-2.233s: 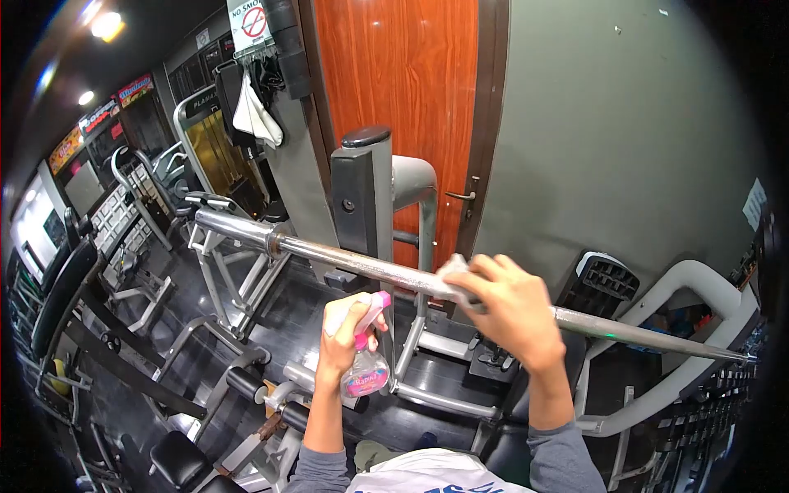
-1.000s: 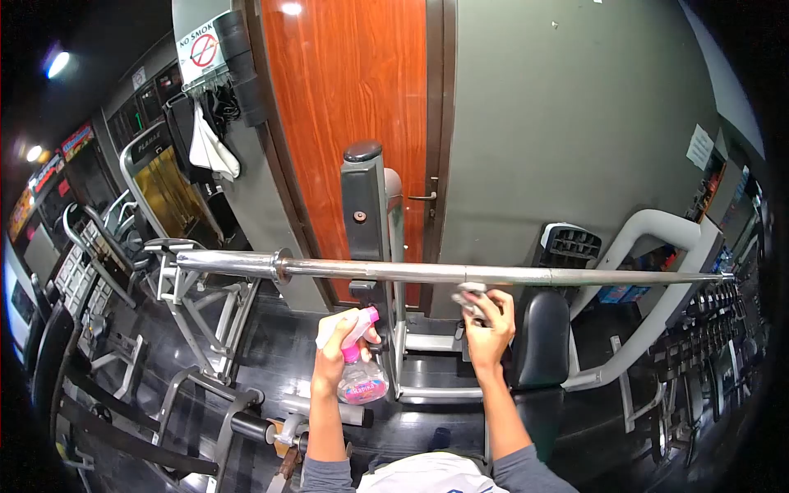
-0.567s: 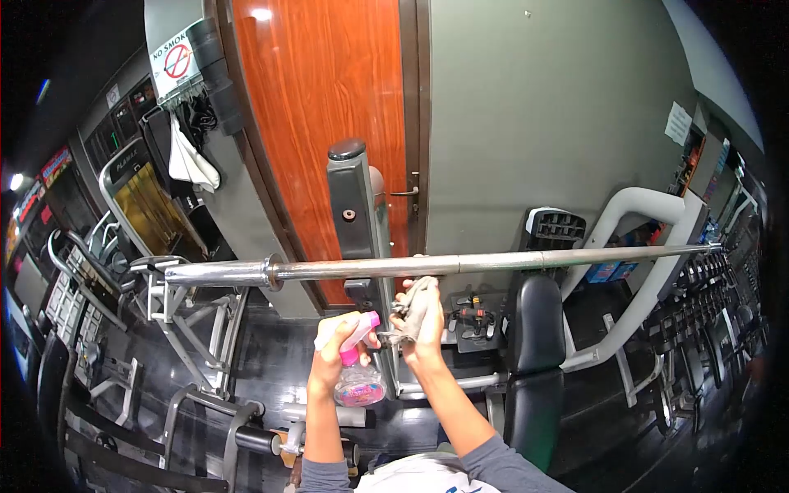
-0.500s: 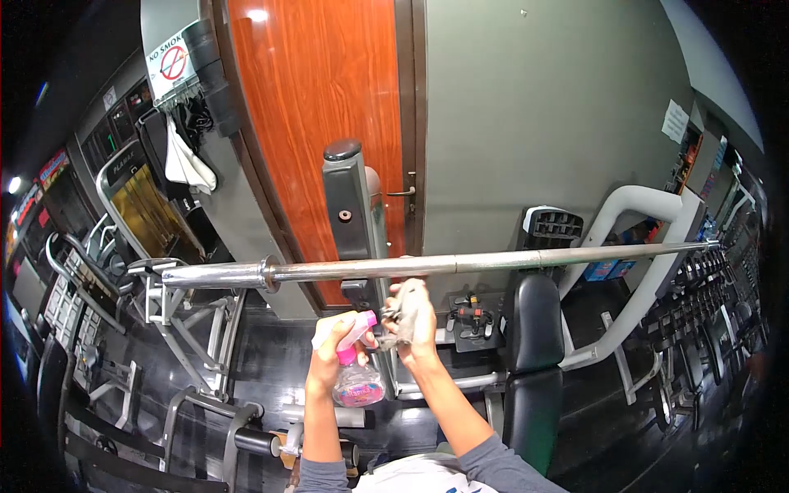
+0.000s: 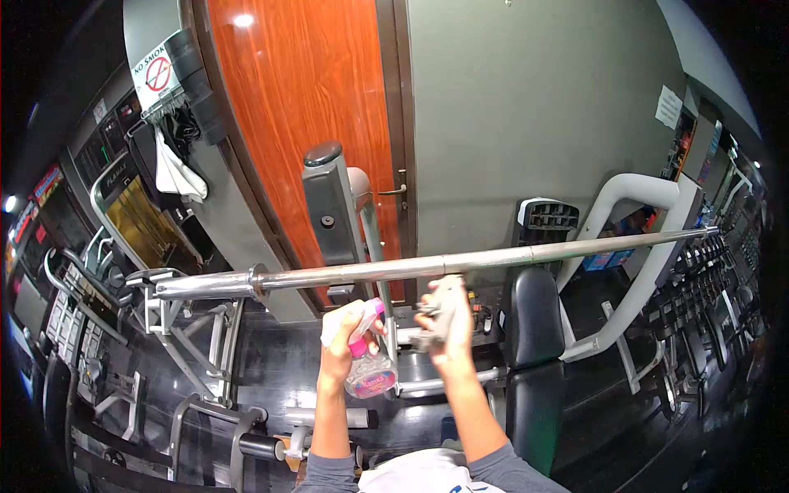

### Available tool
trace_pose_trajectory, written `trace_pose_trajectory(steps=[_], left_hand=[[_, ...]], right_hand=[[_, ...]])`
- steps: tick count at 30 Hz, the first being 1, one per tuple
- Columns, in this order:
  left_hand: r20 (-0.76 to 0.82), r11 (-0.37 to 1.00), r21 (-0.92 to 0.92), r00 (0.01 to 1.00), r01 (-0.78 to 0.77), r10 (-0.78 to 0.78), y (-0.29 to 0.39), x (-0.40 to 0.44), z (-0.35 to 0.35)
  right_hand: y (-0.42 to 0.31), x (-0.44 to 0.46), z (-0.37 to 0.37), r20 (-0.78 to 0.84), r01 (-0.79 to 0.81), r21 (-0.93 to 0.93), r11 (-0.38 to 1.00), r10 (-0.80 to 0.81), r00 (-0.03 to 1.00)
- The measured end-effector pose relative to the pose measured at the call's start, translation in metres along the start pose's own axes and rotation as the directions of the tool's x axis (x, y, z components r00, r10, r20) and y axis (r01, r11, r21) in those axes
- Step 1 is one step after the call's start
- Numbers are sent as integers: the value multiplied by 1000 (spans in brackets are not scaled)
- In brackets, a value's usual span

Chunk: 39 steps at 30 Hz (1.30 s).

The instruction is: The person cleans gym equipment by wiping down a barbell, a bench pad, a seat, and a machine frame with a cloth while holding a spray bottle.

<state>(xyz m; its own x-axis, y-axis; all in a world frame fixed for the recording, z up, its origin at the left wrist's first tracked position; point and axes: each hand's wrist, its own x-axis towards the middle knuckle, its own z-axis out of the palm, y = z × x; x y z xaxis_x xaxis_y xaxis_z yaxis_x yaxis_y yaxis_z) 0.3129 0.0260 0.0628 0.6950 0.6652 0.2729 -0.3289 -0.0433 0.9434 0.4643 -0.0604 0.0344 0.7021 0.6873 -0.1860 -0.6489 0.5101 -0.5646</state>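
A long metal barbell [image 5: 353,274] runs across the view from left to right. Below it, my left hand [image 5: 339,333] is wrapped round the neck of a clear spray bottle [image 5: 371,376] with a pink trigger head and a pink label. To its right, my right hand [image 5: 456,329] holds a crumpled grey cloth [image 5: 444,311], palm turned up, just beneath the bar. Whether the cloth touches the bar I cannot tell. The hand and cloth are slightly blurred.
A black padded bench [image 5: 534,320] stands right of my right hand. Behind the bar are a grey upright post [image 5: 330,215] and an orange-brown door [image 5: 304,99]. Dumbbell racks [image 5: 699,308] line the far right; gym machines [image 5: 136,214] fill the left.
The right hand with the cloth has come off the bar, dropped below it, and lately shifted a little right. The left hand still holds the bottle. The view has turned, and the bar's slant has changed.
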Motion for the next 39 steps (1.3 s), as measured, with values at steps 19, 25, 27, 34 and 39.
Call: trace_pose_trajectory(steps=[19,25,27,34,39], left_hand=[[20,990,122,997,-77,75,-4,21,30],[42,986,89,989,-143,140,4,30,39],[19,986,89,990,-143,141,6,31,40],[44,982,154,994,-106,101,10,45,45],[42,987,86,990,-139,136,2,65,49]], right_hand=[[-46,-8,1,535,544,-818,-184,-588,606],[-55,-14,13,661,570,-751,-335,-356,661],[-78,-18,4,631,510,-774,-375,-386,673],[-148,-15,6,550,358,-821,-445,-448,705],[-106,19,45,782,645,-584,-492,-127,611]])
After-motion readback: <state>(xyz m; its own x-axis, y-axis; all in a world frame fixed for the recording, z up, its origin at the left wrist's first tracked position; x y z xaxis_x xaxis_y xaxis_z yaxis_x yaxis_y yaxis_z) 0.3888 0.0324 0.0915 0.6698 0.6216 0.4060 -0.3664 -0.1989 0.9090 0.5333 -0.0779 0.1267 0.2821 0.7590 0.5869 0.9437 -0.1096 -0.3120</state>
